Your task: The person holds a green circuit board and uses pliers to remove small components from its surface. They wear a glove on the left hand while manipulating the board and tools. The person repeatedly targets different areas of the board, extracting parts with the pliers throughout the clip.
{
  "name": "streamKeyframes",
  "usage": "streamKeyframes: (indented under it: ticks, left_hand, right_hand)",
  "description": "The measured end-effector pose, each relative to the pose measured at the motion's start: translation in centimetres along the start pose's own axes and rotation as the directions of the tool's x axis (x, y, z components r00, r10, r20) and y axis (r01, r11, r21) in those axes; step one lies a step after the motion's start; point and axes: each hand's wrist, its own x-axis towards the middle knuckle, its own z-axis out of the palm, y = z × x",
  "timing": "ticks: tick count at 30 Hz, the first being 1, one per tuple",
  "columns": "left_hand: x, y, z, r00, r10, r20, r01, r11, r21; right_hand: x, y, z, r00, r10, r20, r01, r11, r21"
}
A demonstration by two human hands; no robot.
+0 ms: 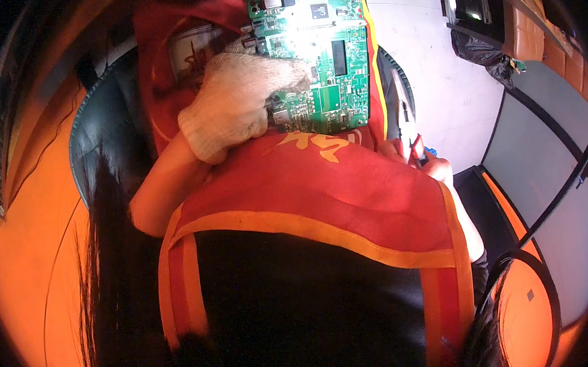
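Observation:
My left hand (226, 96) wears a pale fabric glove and is closed on the left side of a green circuit board (352, 94). Its fingers lie over the board's face, which carries chips, small parts and a row of connectors along the far edge. Strong glare whitens the board's upper middle. The board is over the red apron on my lap. Lower right, at the apron's side, my right hand (435, 169) grips a slim, pointed, bright tool (403, 111) with red near the grip. The tool points away from me, apart from the board; its exact kind is unclear.
A red apron (308, 196) with orange trim covers my front. Behind my lap is a dark padded seat (108, 114). At the far right, a black device (476, 7) stands by a black plastic bag (479, 48). Grey panels (542, 118) stand at right; the floor (34, 270) looks orange.

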Motion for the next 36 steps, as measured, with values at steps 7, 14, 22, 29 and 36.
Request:
streamKeyframes:
  ticks: [7,14,22,29,36]
  left_hand:
    - [1.4,-2.1,0.1,0.968,-0.198,-0.157,0.059,0.782,-0.621]
    - [1.3,-0.1,0.2,0.896,-0.443,0.024,0.165,0.282,-0.945]
    - [0.9,-2.4,0.6,0.938,-0.336,-0.082,0.104,0.498,-0.861]
    - [0.6,-2.8,0.6,0.936,-0.342,-0.084,0.16,0.626,-0.763]
    - [0.6,-2.6,0.7,0.956,-0.269,-0.116,0.123,0.728,-0.675]
  right_hand:
    - [0.6,-1.6,4.2,0.967,-0.252,-0.023,0.203,0.827,-0.524]
    - [-0.7,-3.8,6.1,0.96,-0.267,-0.084,0.129,0.69,-0.712]
    - [1.6,-2.3,7.9,0.593,-0.62,0.514,-0.38,-0.778,-0.5]
    - [2.2,-2.3,8.4,0.643,-0.476,0.601,-0.491,-0.857,-0.154]
    - [3.1,-2.1,8.2,0.679,-0.463,0.569,-0.534,-0.844,-0.051]
